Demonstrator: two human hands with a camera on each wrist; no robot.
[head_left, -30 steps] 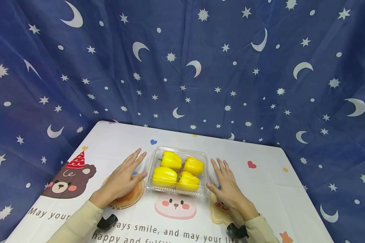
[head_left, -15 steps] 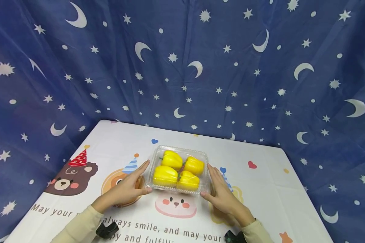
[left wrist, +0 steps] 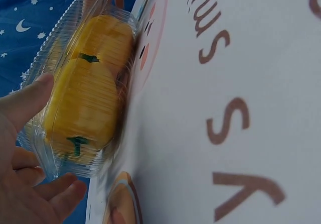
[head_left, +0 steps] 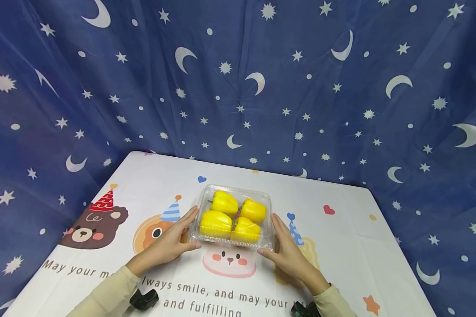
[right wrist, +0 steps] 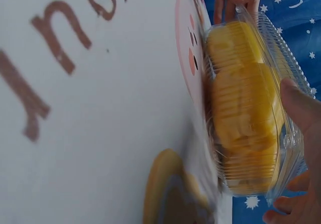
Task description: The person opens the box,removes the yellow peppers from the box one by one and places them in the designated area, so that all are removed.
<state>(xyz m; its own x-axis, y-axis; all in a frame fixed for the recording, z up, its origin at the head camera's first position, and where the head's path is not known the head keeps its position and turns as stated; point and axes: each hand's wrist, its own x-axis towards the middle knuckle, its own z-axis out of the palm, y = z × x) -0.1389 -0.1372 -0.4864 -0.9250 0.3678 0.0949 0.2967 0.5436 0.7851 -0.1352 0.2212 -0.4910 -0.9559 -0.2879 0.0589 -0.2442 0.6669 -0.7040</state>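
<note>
A clear plastic clamshell box [head_left: 232,243] sits on the printed tablecloth, its lid down over several yellow bell peppers [head_left: 216,223] with green stems. My left hand [head_left: 172,242] holds the box's left end, thumb at the near corner and fingers along the side. At the opposite end, my right hand [head_left: 289,253] grips it in the same way. The left wrist view has the thumb [left wrist: 35,101] over the lid's rim and the fingertips [left wrist: 70,191] round the end wall. In the right wrist view, the other thumb [right wrist: 296,101] lies against the rim.
A white tablecloth [head_left: 341,246] printed with cartoon faces and brown lettering covers the table. Behind and beside it hangs a blue curtain [head_left: 238,88] with moons and stars. Dark wrist-worn devices [head_left: 144,299] sit below both hands.
Both hands have come inward from beside the box and closed on its two ends. The box has stayed in place on the cloth.
</note>
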